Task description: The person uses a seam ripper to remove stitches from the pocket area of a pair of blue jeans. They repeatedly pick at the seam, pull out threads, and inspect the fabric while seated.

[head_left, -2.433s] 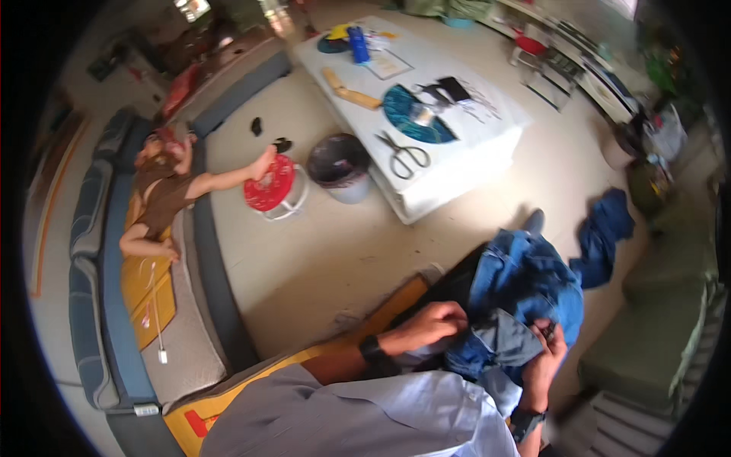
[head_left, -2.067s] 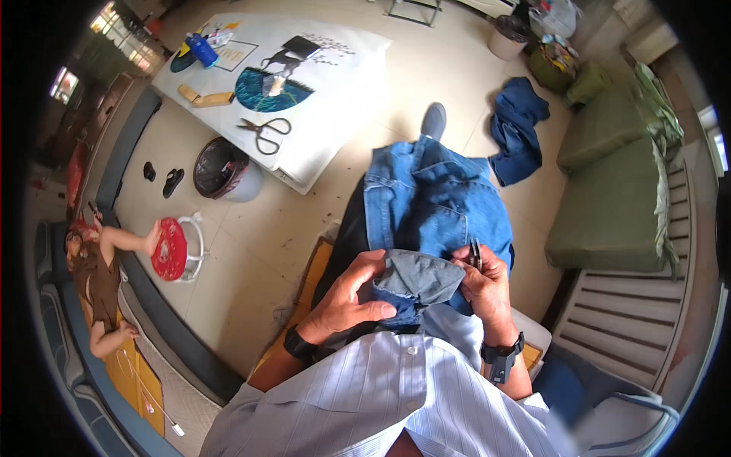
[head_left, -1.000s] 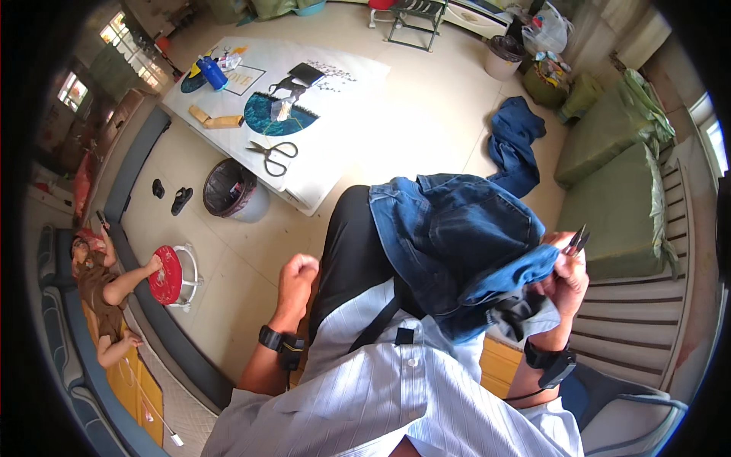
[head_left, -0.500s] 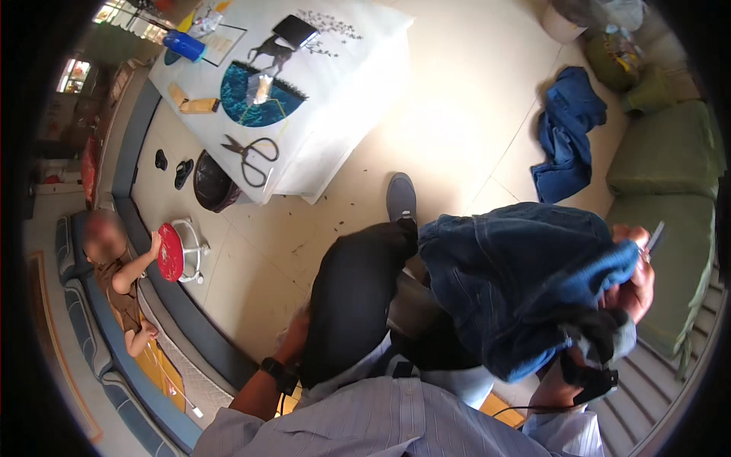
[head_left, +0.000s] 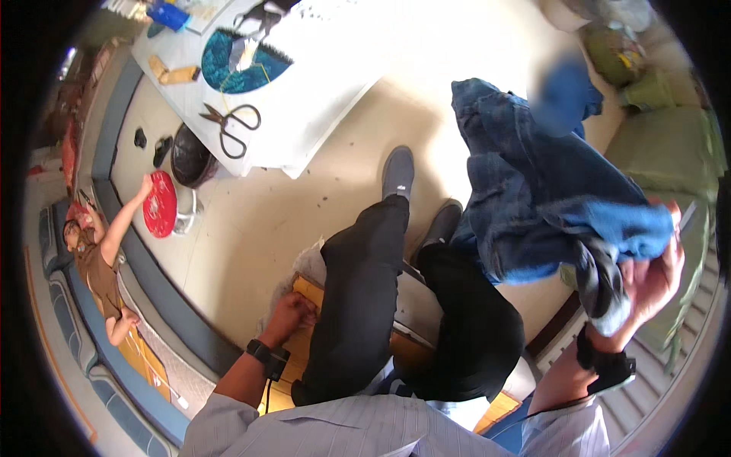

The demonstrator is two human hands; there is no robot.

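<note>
My right hand [head_left: 653, 282] grips one end of a dark blue denim garment [head_left: 533, 190], which hangs out ahead of my right knee. Next to that hand's fingertips a thin, pale, pointed piece [head_left: 688, 213] sticks out; I cannot tell what it is. A bunched grey-black piece of cloth [head_left: 603, 286] dangles below the denim, by my wrist. My left hand [head_left: 292, 316] rests with curled fingers on a wooden seat beside my left thigh, and nothing shows in it. More blue denim [head_left: 567, 95] lies on the floor beyond the garment, partly covered by it.
Black-handled scissors [head_left: 231, 129] lie near the corner of a white table [head_left: 327, 99]. Below it stand a dark bin [head_left: 193, 156] and a red-topped stool [head_left: 160, 204]. A person [head_left: 99, 263] on the left sofa touches the stool. Green cushions [head_left: 659, 156] are at right.
The denim garment has swung up and away from my lap, and my right hand moved slightly outward. My left hand, mostly hidden before, now shows on the seat. The person on the sofa leaned back.
</note>
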